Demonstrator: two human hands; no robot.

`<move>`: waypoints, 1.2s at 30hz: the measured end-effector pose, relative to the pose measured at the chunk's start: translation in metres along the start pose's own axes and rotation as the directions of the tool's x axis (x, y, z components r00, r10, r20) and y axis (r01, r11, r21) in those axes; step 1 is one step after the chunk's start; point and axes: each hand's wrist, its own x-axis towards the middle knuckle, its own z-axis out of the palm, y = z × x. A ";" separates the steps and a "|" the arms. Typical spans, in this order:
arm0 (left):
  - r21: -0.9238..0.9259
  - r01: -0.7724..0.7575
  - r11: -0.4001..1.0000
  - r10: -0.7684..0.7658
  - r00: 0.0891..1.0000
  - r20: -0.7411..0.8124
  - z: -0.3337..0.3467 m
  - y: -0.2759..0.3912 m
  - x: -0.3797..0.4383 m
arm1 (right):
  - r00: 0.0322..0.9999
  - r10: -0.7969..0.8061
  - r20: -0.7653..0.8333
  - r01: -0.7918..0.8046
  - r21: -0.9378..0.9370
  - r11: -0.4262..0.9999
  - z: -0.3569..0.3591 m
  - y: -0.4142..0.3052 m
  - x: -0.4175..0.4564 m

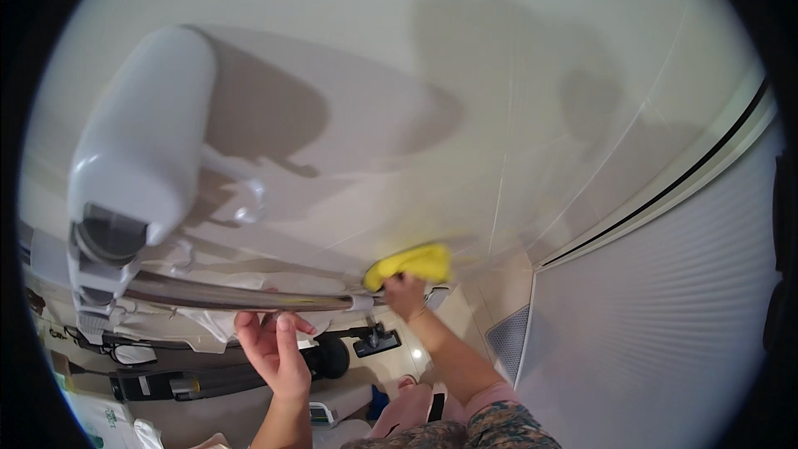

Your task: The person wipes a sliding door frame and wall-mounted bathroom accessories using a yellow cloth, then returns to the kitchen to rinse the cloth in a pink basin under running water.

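Observation:
My right hand (406,296) presses a yellow cloth (411,264) to the pale tiled wall (461,193), low in the middle. My left hand (274,343) is raised left of it, palm up with curled fingers, at a shiny metal tube (249,297); the fingertips overlap the tube, and whether they grip it cannot be told. A white wall-mounted device (143,137) with a dark round part and hooks stands out from the wall at the left.
A ribbed translucent panel (636,324) with a black-edged frame stands at the right. Below lie a grey mat (510,337), a black vacuum floor head (377,343), a black stick vacuum cleaner (218,380) and a white container (343,404).

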 end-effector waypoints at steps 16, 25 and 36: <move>0.056 -0.056 0.997 0.055 0.998 0.020 -0.008 -0.008 -0.006 | 0.904 0.331 -0.273 -0.206 0.400 0.893 -0.003 -0.028 0.017; 0.144 -0.096 0.985 0.090 0.995 0.053 -0.016 -0.010 -0.013 | 0.842 0.169 -0.513 -0.140 0.095 0.986 -0.018 -0.012 0.095; 0.139 -0.236 0.962 0.163 0.901 0.402 -0.024 0.003 -0.058 | 0.290 0.950 -0.119 -0.415 0.879 0.237 0.048 0.139 -0.059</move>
